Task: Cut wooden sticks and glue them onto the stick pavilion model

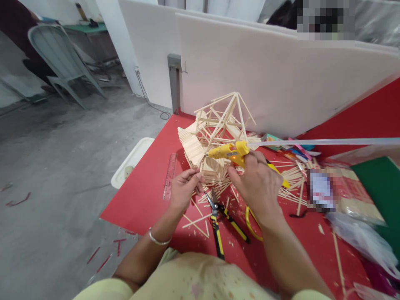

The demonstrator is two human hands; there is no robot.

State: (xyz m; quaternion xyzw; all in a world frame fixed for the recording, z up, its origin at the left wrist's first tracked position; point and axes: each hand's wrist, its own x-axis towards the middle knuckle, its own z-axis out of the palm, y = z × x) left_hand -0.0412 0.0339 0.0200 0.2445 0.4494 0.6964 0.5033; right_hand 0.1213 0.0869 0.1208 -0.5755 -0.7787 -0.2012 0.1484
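Note:
My right hand [261,183] is wrapped round the grip of a yellow hot glue gun [227,151], whose nozzle points left. A long clear glue stick [318,142] runs out of its back end to the right. Close to the nozzle, my left hand [186,186] pinches a thin wooden stick [201,166] between thumb and fingertips. Behind both hands stands a model built of wooden sticks [191,143], with an open frame of sticks [229,112] rising to a peak. Black-and-yellow pliers [218,212] lie with jaws apart below the hands.
A clear ruler [170,176] lies on the red tabletop [140,189]. Loose sticks [289,173] are scattered to the right, near a phone [321,189], packed sticks [356,196] and a plastic bag [365,241]. White boards [250,75] stand behind. A white stool [137,156] is left of the table.

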